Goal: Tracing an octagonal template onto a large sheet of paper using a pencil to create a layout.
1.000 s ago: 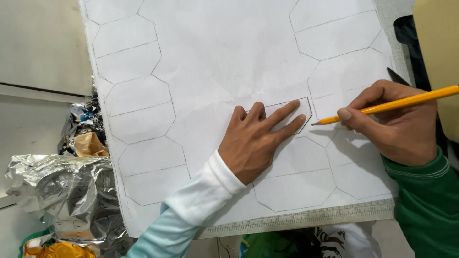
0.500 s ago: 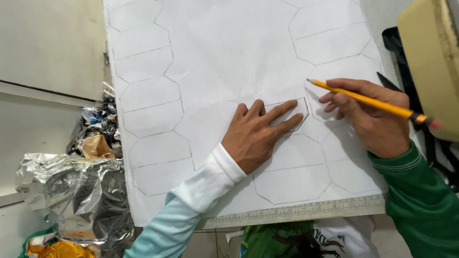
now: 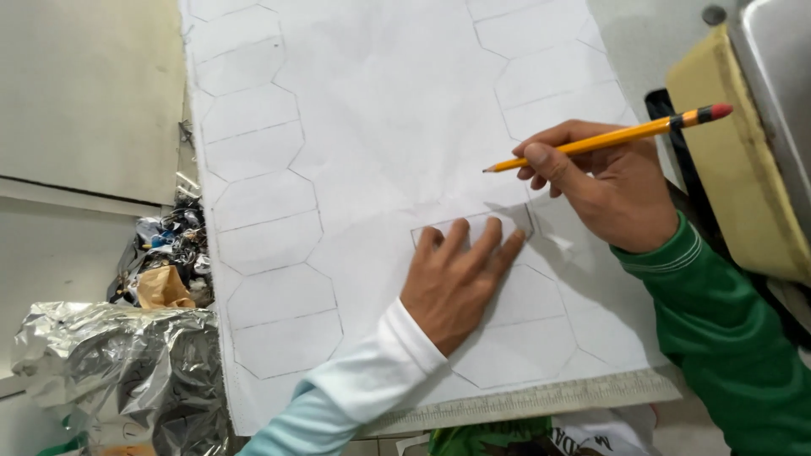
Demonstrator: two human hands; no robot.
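A large white paper sheet [image 3: 380, 127] with pencilled hexagon-like outlines covers the work surface. My left hand [image 3: 456, 283], in a white sleeve, lies flat with fingers spread on a small paper template [image 3: 481, 226] near the sheet's lower middle. My right hand [image 3: 600, 186], in a green sleeve, grips a yellow pencil [image 3: 608, 138] with a red eraser. The pencil tip hovers just above and to the right of the template, lifted off the paper.
A long ruler [image 3: 541, 401] lies along the sheet's near edge. Crumpled silver foil [image 3: 110, 371] and scraps [image 3: 165, 262] sit at the lower left. A tan padded object [image 3: 735, 160] with a black strap stands at the right. A pale board [image 3: 84, 93] is at the left.
My right hand has swung the pencil round from the template's right corner and lifted it, the tip now pointing left above the template. My left hand has stayed pressed on the template.
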